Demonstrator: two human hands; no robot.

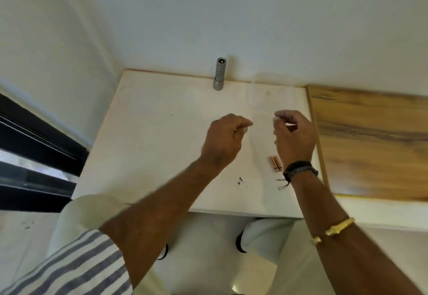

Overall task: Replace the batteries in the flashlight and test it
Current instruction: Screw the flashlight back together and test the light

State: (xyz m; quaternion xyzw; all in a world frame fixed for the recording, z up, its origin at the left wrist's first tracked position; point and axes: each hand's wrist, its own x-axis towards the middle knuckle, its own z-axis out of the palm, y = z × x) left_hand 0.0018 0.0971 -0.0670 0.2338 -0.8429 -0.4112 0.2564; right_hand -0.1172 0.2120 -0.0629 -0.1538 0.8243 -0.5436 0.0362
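Nearer than the upright flashlight (218, 74), left grip (225, 141) and right grip (293, 137) each pinched a faint clear wrapper (264, 100); batteries (275, 164) lay nearer still, on the worktop (150, 144).

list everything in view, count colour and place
flashlight: one, silver, upright at table's back edge
batteries: seemingly two, copper, lying by right wrist
clear wrapper: one, transparent, faint, between the hands
table: one, white, centre
wood panel: one, brown, right of table
window frame: one, dark, far left
wristband: one, black, right wrist
bangle: one, gold, right forearm
left hand: one, fingers curled, pinching the wrapper
right hand: one, fingers curled, pinching the wrapper
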